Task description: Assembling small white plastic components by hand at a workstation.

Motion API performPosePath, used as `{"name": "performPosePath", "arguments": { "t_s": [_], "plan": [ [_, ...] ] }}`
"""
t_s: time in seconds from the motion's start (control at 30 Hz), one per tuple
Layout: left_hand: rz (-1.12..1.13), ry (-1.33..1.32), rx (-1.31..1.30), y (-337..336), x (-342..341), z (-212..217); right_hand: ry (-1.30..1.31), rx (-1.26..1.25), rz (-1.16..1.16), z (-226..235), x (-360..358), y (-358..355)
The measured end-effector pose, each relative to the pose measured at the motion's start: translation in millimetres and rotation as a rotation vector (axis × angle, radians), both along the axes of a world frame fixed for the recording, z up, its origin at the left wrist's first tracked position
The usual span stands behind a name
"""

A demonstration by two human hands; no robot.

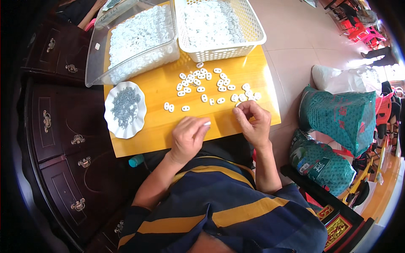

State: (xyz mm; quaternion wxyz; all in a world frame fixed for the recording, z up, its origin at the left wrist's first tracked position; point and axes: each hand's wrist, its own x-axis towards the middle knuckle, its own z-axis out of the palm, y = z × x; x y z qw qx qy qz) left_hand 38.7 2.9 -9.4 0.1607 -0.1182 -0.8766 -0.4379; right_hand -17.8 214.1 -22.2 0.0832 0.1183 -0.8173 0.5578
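Note:
Several small white oval plastic pieces lie scattered over the yellow wooden table. My left hand rests on the table's near part, fingers curled, a small white piece pinched at its fingertips. My right hand hovers at the table's right edge, its fingers pinched around a small white piece next to the nearest scattered ones. A white scalloped plate holding a heap of small grey metal parts sits to the left of my left hand.
A clear plastic bin and a white slotted basket, both full of white pieces, stand at the table's far side. A dark wooden cabinet stands left. Green mesh sacks sit on the tiled floor to the right.

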Motion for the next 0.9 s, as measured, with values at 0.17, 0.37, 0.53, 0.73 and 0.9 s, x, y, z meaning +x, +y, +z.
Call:
{"name": "performPosePath", "arguments": {
  "t_s": [0.17, 0.37, 0.53, 0.73, 0.9],
  "plan": [
    [0.046, 0.007, 0.003, -1, -15, 6, -0.064, -0.057, 0.062, 4, 7, -13],
    [0.042, 0.085, -0.368, -3, -20, -7, -0.017, 0.018, 0.114, 4, 7, -17],
    [0.053, 0.069, -0.432, -4, -23, -8, -0.014, 0.031, 0.113, 2, 6, -16],
    [0.059, 0.08, -0.51, 3, -31, -5, -0.014, 0.028, 0.093, -1, 6, -13],
    [0.041, 0.054, -0.596, 9, -27, -11, 0.017, 0.019, 0.079, 0, 5, -13]
  ]
}}
